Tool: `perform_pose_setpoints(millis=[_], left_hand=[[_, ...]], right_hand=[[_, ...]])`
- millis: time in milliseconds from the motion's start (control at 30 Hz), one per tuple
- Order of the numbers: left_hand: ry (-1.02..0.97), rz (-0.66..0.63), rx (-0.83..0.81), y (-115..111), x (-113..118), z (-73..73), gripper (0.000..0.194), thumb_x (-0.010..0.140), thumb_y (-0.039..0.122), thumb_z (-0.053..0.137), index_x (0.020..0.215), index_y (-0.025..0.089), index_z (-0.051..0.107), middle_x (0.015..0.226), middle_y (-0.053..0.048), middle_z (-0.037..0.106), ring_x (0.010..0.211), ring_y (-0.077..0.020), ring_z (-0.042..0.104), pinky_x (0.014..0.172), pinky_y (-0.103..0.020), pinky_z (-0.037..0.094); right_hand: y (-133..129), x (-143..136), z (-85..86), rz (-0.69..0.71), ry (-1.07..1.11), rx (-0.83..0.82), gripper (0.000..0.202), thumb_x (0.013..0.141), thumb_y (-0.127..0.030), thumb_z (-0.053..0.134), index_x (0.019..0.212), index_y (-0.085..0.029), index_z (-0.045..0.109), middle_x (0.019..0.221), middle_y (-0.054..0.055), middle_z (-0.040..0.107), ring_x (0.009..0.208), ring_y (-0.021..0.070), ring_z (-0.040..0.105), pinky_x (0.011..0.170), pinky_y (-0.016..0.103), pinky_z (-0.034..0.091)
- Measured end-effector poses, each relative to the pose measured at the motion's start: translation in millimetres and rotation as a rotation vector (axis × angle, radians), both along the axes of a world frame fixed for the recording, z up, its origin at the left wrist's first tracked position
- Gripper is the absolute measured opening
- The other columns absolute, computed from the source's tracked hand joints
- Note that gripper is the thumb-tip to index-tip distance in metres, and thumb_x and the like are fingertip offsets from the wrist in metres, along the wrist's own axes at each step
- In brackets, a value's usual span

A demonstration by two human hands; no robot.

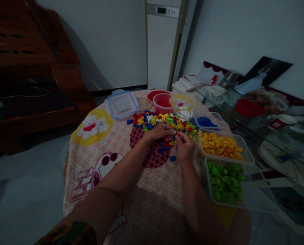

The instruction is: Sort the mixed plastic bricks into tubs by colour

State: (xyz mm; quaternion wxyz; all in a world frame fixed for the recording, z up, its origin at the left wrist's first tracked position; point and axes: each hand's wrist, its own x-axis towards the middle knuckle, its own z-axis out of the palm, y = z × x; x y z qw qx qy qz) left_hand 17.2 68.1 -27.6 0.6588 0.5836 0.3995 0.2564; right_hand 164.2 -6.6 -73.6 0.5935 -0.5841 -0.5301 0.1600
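Note:
A loose pile of mixed toy bricks point(164, 118) in red, blue, yellow, green and white lies on the cloth-covered table. At the pile's near edge my left hand point(163, 132) has its fingers closed in a pinch. Close beside it, to the right, my right hand point(185, 145) is also pinched, its fingertips nearly meeting the left ones. Something small and red shows at the right fingertips; what the left fingers hold is too small to name. A single blue brick point(172, 158) lies just below the hands.
Clear boxes hold blue bricks point(205, 121), yellow bricks point(219, 145) and green bricks point(225, 182) on the right. Behind the pile stand a round tub point(164, 108) with red bricks and a blue-rimmed lid point(122, 104). A cluttered glass table point(277, 144) adjoins on the right.

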Motion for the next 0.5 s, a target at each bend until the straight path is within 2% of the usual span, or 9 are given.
perform_pose_setpoints(millis=[167,300,400,500], left_hand=[[-0.060,0.010,-0.011,-4.6,7.1,-1.0,0.032,0.069,0.034,0.093,0.069,0.012,0.070,0.057,0.001,0.067,0.050,-0.0068,0.060,0.049,-0.015,0.048],[-0.055,0.047,-0.009,-1.5,4.0,-2.6,0.033,0.069,0.033,0.093,0.069,0.012,0.069,0.055,0.002,0.065,0.049,-0.0071,0.059,0.048,-0.015,0.048],[-0.079,0.111,0.008,3.8,-3.4,-1.7,0.032,0.068,0.031,0.094,0.069,0.012,0.068,0.058,0.001,0.067,0.049,-0.0071,0.060,0.049,-0.016,0.049],[-0.099,0.211,0.020,8.3,-9.5,-1.2,0.021,0.072,0.019,0.088,0.074,0.011,0.069,0.060,0.001,0.068,0.050,-0.0077,0.061,0.050,-0.017,0.050]], right_hand=[[-0.5,-1.8,3.3,0.037,0.000,-0.039,0.022,0.080,-0.032,0.065,0.091,-0.022,0.081,0.081,0.004,0.079,0.072,0.0208,0.069,0.072,0.033,0.057],[-0.1,-0.7,2.1,0.033,0.039,-0.060,0.027,0.079,-0.034,0.067,0.097,-0.021,0.081,0.073,0.003,0.076,0.066,0.0198,0.066,0.069,0.033,0.056],[1.0,0.6,-1.2,-0.017,0.068,-0.052,0.031,0.079,-0.037,0.066,0.098,-0.018,0.081,0.074,0.005,0.075,0.069,0.0215,0.067,0.072,0.035,0.056],[2.2,0.9,-5.0,-0.067,0.104,-0.046,0.034,0.082,-0.039,0.061,0.098,-0.016,0.080,0.081,0.008,0.078,0.073,0.0227,0.069,0.074,0.036,0.056]])
